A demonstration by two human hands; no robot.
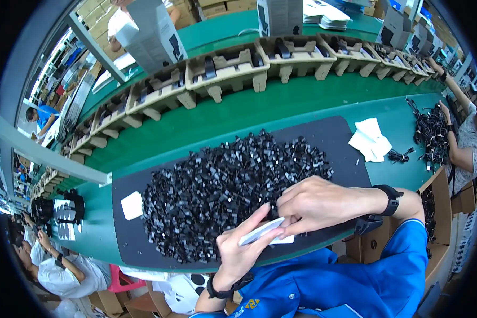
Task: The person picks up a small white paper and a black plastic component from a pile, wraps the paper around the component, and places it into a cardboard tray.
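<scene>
My left hand grips a small flat white card between thumb and fingers, tilted on edge. Right beside it, my right hand is closed, its curled fingertips at the card's far edge; what they pinch is hidden. A second white edge shows just below the fingers. Both hands are over the near side of a big heap of small black plastic pieces, too small to name, spread on a dark grey mat.
A white sheet lies left of the heap, crumpled white paper to its right. Black cables are piled at the far right by a co-worker. Behind runs a row of cardboard trays. A metal post stands left.
</scene>
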